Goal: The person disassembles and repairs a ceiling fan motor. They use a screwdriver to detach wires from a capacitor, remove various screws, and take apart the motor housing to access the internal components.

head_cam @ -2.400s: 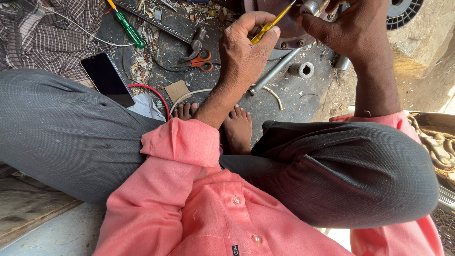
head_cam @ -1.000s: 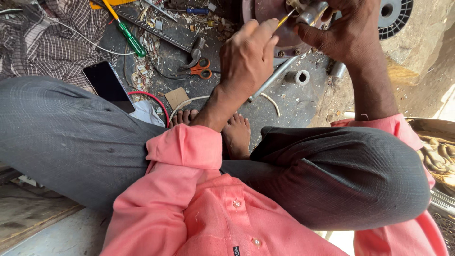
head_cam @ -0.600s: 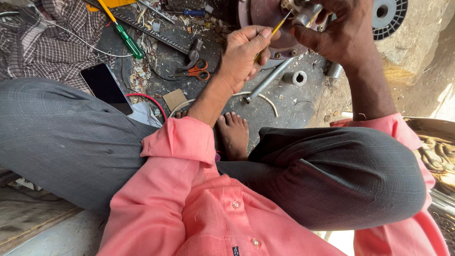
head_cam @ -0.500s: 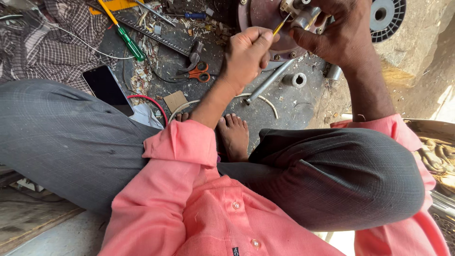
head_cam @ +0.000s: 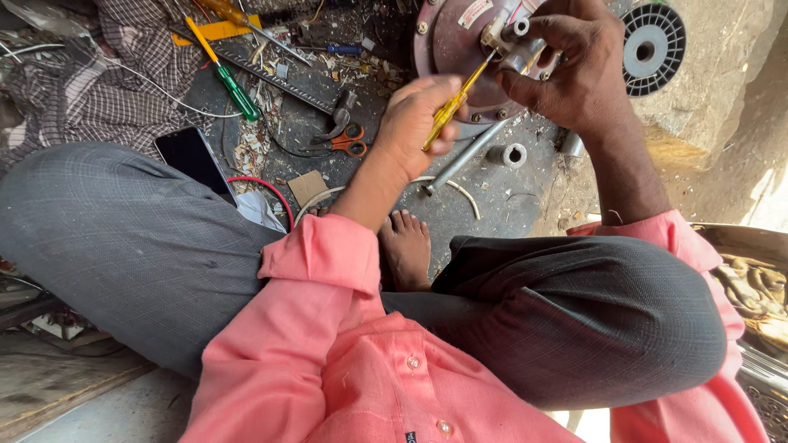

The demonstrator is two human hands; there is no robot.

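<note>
Left hand (head_cam: 414, 123): closed around the yellow-handled screwdriver (head_cam: 450, 108), just below the round motor housing (head_cam: 460, 49).
Yellow-handled screwdriver: slanted up and to the right, tip set against the metal fitting (head_cam: 515, 45) on the housing's face.
Right hand (head_cam: 574, 74): curled over the housing's right edge, fingers pinching the metal fitting.
Round motor housing: dull reddish, lying on the floor (head_cam: 484, 205) at the top of the view.
Black spool (head_cam: 652, 49): just right of the housing, beyond the right hand.
Metal rod (head_cam: 464, 156): on the floor directly below the housing, beside a small metal bushing (head_cam: 509, 153).
Orange-handled scissors (head_cam: 349, 141): left of the housing, near the left hand.
Green-handled screwdriver (head_cam: 226, 78): well left of the housing, amid scattered scraps.
Dark phone (head_cam: 193, 160): far lower left of the housing, against the grey trouser knee.
Bare foot (head_cam: 406, 250): well below the housing, tucked between crossed legs.
</note>
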